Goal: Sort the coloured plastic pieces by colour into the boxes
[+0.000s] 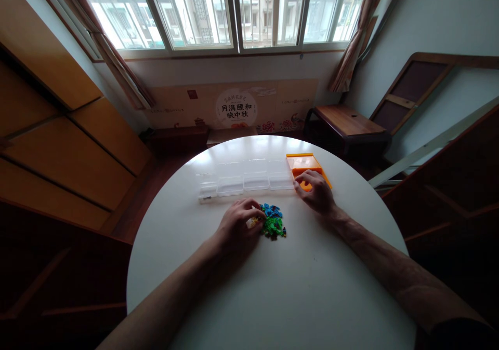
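On the round white table a small heap of blue and green plastic pieces (273, 221), with a few dark ones, lies in front of me. My left hand (240, 219) rests at the heap's left side, its thumb and fingers bent together over yellowish pieces; what is between the fingertips is too small to make out. My right hand (316, 193) is over an orange box (326, 179) with its lid laid back, fingers curled and thumb and forefinger close together. Any piece in that pinch is hidden. Left of the orange box stands a row of clear plastic boxes (230, 188), their lids raised.
The white table (296, 293) has a curved edge all round. Beyond it a low wooden bench (349, 120) stands at the right, below a window (234, 12) with curtains. Wooden cabinets (50, 132) line the left side.
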`<state>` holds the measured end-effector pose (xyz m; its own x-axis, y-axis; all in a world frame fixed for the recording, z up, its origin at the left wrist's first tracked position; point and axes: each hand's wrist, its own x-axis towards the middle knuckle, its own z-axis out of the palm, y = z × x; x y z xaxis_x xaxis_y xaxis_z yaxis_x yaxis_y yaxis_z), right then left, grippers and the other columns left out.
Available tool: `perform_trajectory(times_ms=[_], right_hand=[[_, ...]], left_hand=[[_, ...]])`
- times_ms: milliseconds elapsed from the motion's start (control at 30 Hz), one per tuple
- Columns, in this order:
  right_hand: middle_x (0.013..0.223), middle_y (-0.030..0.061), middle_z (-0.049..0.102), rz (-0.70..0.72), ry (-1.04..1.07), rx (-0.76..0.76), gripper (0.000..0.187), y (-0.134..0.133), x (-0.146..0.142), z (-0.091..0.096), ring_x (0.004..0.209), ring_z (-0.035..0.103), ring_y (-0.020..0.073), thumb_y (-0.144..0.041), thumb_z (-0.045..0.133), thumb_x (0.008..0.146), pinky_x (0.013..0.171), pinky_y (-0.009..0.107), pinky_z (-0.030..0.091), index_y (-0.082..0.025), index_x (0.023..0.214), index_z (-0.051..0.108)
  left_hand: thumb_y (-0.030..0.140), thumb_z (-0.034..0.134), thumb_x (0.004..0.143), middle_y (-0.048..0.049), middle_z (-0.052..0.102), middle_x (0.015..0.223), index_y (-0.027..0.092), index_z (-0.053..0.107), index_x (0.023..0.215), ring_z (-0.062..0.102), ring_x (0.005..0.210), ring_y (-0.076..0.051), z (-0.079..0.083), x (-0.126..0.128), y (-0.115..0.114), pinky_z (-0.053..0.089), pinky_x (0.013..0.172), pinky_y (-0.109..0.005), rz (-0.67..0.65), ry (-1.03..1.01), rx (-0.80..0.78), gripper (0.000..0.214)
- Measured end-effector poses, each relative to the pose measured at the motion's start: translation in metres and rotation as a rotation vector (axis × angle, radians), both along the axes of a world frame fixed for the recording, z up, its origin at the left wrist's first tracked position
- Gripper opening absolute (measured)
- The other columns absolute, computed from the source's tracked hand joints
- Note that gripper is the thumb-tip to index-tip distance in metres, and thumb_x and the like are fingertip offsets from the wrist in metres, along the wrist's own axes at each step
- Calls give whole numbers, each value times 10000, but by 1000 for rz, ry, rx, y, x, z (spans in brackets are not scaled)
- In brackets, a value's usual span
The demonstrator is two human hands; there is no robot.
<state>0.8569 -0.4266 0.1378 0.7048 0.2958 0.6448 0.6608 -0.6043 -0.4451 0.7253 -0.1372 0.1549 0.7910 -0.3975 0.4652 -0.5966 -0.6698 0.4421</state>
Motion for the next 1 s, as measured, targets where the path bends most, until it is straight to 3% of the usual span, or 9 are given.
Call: perform_trajectory(times_ms=[600,867,1000], right_hand=[[926,48,731,255,-78,-49,109,6,-12,12,904,684,247,-232,666,1013,921,437,533,-241,912,703],[977,55,759,547,-134,-98,32,18,-34,26,904,685,222,-269,722,1021,858,389,534,-239,1027,729],[976,50,766,631,-139,-133,145,25,-41,27,882,690,218,-357,782,1003,864,390,528,-241,1074,732]], left_hand=[[217,722,1010,-44,757,1072,236,757,957,720,960,-201,0,1,0,539,888,-348,-3,-37,61,66],[296,622,1097,-39,781,1012,216,708,992,722,887,-172,0,4,-1,521,880,-315,13,-56,15,157],[302,620,1103,-23,782,953,211,698,999,720,838,-159,1,5,-3,494,871,-305,13,-82,-4,159]])
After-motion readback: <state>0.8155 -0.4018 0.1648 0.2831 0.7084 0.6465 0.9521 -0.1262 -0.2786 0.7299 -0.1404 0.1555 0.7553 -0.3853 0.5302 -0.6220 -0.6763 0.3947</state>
